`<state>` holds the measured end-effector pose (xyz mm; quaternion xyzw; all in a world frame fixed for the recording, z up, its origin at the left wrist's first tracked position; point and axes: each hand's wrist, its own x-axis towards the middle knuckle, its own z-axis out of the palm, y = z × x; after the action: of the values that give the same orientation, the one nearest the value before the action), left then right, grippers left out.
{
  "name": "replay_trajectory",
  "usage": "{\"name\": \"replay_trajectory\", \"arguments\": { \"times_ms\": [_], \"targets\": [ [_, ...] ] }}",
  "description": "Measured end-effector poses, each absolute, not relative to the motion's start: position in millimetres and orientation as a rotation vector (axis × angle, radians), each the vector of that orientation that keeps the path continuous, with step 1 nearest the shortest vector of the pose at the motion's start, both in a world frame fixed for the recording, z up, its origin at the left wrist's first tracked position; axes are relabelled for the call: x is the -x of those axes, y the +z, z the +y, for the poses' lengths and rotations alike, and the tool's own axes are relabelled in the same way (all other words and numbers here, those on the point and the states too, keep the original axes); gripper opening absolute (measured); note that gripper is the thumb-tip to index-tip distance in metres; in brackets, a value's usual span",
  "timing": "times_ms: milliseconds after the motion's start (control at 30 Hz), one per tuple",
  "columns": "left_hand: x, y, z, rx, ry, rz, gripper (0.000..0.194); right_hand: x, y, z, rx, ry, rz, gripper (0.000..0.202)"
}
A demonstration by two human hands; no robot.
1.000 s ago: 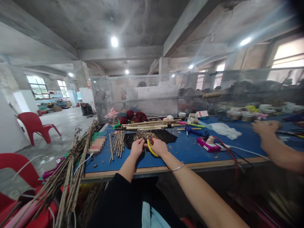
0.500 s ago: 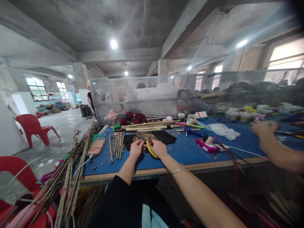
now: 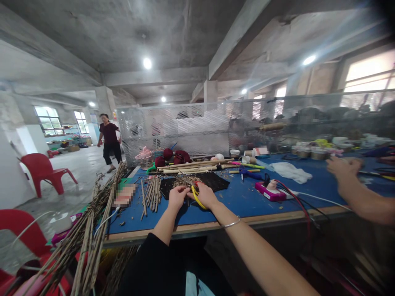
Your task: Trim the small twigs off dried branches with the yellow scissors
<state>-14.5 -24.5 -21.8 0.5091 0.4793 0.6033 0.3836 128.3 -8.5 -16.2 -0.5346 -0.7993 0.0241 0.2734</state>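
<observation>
My right hand (image 3: 206, 196) grips yellow-handled scissors (image 3: 200, 200) with a bit of red near the pivot. Their blades point up and to the left, over a pile of small brown chips (image 3: 182, 181) on a black cloth (image 3: 217, 179). Close beside the scissors, my left hand (image 3: 178, 197) has its thumb and fingers pinched together; whatever they hold is too small or hidden to make out. A row of short cut sticks (image 3: 152, 193) lies on the blue tabletop (image 3: 185, 220) left of the cloth.
Long dry stalks (image 3: 92, 226) lean over the table's left end, by a blurred-out phone-like object (image 3: 124, 196). Behind the cloth are longer sticks (image 3: 191, 167) and dark red balls (image 3: 168, 154). Rightward sit a purple power strip (image 3: 270, 191) and another person's hand (image 3: 344, 168).
A person walking at the far left has come into fuller view from behind the mesh panel. My hands and the scissors have barely moved; the view has shifted slightly.
</observation>
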Motion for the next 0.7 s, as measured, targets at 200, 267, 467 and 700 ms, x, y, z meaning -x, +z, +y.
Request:
{"name": "replay_trajectory", "arguments": {
  "times_ms": [200, 267, 467, 700],
  "targets": [
    [14.8, -22.8, -23.7, -1.337, 1.573, 1.276, 0.025, -128.9, -16.7, -9.4, 1.434, 0.044, -2.111, 0.057],
    [15.8, -23.7, -22.7, -1.371, 1.586, 1.281, 0.026, -128.7, -16.5, -9.8, 1.433, 0.047, -2.102, 0.057],
    [18.7, -26.8, -19.8, -1.382, 1.599, 1.271, 0.030, -128.4, -17.2, -9.7, 1.432, 0.047, -2.073, 0.058],
    [17.6, -26.1, -20.7, -1.414, 1.572, 1.323, 0.029, -126.9, -16.6, -11.0, 1.457, 0.037, -2.097, 0.062]
  ]
}}
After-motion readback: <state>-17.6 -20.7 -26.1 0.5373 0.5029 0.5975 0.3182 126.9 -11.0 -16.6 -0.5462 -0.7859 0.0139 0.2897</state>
